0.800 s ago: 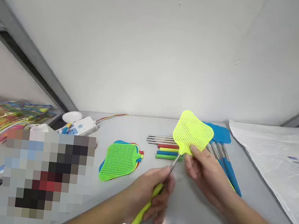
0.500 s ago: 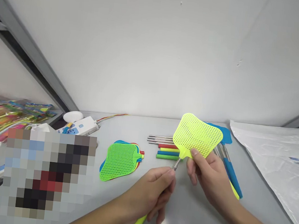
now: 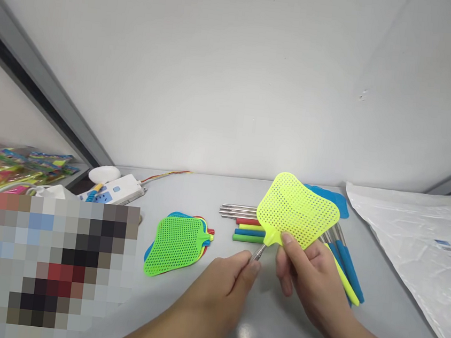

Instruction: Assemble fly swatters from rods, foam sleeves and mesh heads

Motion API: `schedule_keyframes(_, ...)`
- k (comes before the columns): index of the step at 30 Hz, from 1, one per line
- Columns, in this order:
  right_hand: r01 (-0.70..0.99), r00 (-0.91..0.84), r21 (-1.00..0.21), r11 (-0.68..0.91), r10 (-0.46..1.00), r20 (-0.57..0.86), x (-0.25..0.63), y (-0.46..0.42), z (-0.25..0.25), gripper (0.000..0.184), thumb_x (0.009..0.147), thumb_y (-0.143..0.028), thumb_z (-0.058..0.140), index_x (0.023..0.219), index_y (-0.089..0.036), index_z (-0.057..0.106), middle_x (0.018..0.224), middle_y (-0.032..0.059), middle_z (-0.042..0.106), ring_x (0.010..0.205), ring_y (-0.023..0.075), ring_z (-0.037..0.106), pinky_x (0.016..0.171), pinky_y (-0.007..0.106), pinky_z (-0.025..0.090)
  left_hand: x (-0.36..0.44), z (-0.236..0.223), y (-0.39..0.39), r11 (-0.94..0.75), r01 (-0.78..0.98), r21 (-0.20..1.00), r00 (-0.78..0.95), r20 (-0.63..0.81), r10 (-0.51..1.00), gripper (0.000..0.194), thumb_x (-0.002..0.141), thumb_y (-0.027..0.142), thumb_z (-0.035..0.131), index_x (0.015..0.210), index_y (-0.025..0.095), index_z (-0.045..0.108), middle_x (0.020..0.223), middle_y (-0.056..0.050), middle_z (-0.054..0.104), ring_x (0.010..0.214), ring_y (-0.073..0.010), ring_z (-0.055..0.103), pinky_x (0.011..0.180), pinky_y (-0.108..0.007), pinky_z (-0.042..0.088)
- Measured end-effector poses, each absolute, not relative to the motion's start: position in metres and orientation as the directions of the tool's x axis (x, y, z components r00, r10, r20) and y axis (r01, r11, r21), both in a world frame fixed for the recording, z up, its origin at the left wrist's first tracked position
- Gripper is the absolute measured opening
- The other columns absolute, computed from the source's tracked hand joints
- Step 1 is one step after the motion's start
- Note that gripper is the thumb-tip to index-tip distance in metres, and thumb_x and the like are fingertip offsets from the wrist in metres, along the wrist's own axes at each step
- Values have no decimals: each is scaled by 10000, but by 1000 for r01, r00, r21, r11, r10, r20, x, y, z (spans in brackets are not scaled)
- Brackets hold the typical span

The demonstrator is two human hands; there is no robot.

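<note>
A yellow fly swatter with a perforated head is tilted up in front of me. My left hand is closed round its metal rod, just below the neck. Between thumb and fingers, my right hand pinches the lower edge of the head. The swatter's grip is hidden behind my left hand. Beyond the head lie several loose handles with metal rods and coloured grips. A stack of loose swatter heads, green on top, rests to the left.
Several swatters with blue heads and blue or yellow grips lie behind my right hand. A white plastic bag covers the right side. At left are a power strip, a blurred-out patch and packaged goods.
The swatter's neck and my left hand have shifted slightly left and down. My left hand now covers the yellow grip, which showed below it before. Both hands keep their hold.
</note>
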State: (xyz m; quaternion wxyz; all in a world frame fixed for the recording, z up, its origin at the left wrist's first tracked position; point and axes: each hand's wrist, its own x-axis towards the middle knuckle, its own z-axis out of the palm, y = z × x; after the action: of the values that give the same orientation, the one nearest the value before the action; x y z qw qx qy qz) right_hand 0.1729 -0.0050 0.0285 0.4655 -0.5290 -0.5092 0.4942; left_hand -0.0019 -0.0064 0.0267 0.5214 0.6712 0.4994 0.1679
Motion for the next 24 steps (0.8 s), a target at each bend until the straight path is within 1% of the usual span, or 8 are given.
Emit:
schedule_keyframes(4, 89, -21, -994, -65, 998, -67, 172, -7, 28, 565, 934, -517, 493, 479, -189, 566, 337, -13, 492, 361, 97, 450, 504, 231, 408, -1, 26, -6, 1, 568, 823, 427, -295, 855, 440, 983, 559, 252, 755, 218, 411, 606, 54, 408, 560, -124, 363, 521, -278, 246)
schedule_keyframes(9, 115, -14, -990, -83, 996, -85, 170, -8, 26, 569, 933, -528, 486, 485, -191, 587, 349, -1, 523, 398, 111, 498, 555, 231, 446, -1, 26, -7, -103, 710, 697, 380, -257, 888, 365, 992, 484, 254, 786, 220, 399, 648, 25, 497, 564, -142, 408, 540, -301, 220)
schedule_keyframes(11, 97, -23, -991, -87, 996, -90, 170, -7, 27, 573, 938, -530, 477, 493, -188, 597, 354, 1, 533, 395, 109, 498, 552, 228, 443, -2, 29, -7, -118, 710, 694, 383, -241, 892, 348, 992, 462, 264, 775, 219, 386, 632, 26, 488, 551, -139, 399, 535, -302, 217)
schedule_keyframes(12, 79, -32, -993, -88, 995, -91, 170, -7, 28, 575, 943, -527, 468, 499, -188, 602, 357, 1, 536, 397, 108, 498, 554, 227, 443, -3, 31, -7, -116, 692, 713, 388, -231, 892, 349, 991, 462, 271, 769, 218, 385, 615, 32, 471, 541, -134, 387, 528, -298, 219)
schedule_keyframes(15, 24, -85, -996, -91, 992, -93, 167, -8, 29, 569, 954, -511, 453, 510, -189, 606, 369, 0, 542, 414, 114, 505, 578, 236, 451, -4, 34, -7, -40, 541, 840, 428, -234, 873, 375, 989, 503, 285, 782, 219, 416, 579, 57, 412, 505, -113, 364, 486, -266, 255)
schedule_keyframes(17, 23, -166, -996, -84, 982, -87, 163, -11, 26, 572, 947, -516, 459, 495, -192, 589, 388, 5, 550, 429, 124, 515, 597, 254, 460, -4, 32, -6, 103, 386, 917, 465, -289, 837, 402, 982, 543, 278, 805, 220, 438, 583, 68, 405, 450, -93, 365, 428, -236, 299)
schedule_keyframes(20, 42, -239, -997, -59, 969, -67, 157, -15, 20, 584, 943, -530, 451, 474, -195, 548, 414, 7, 542, 437, 127, 505, 614, 274, 460, -5, 24, -5, 298, 208, 932, 526, -363, 769, 394, 971, 552, 308, 822, 214, 446, 600, 82, 421, 355, -64, 361, 342, -212, 335)
schedule_keyframes(24, 64, -210, -995, -71, 974, -83, 158, -13, 18, 579, 941, -524, 457, 467, -197, 505, 396, -15, 472, 436, 115, 447, 569, 264, 410, -5, 15, -3, 400, 42, 916, 624, -337, 706, 354, 975, 506, 354, 777, 217, 399, 557, 107, 354, 299, -40, 299, 315, -192, 356)
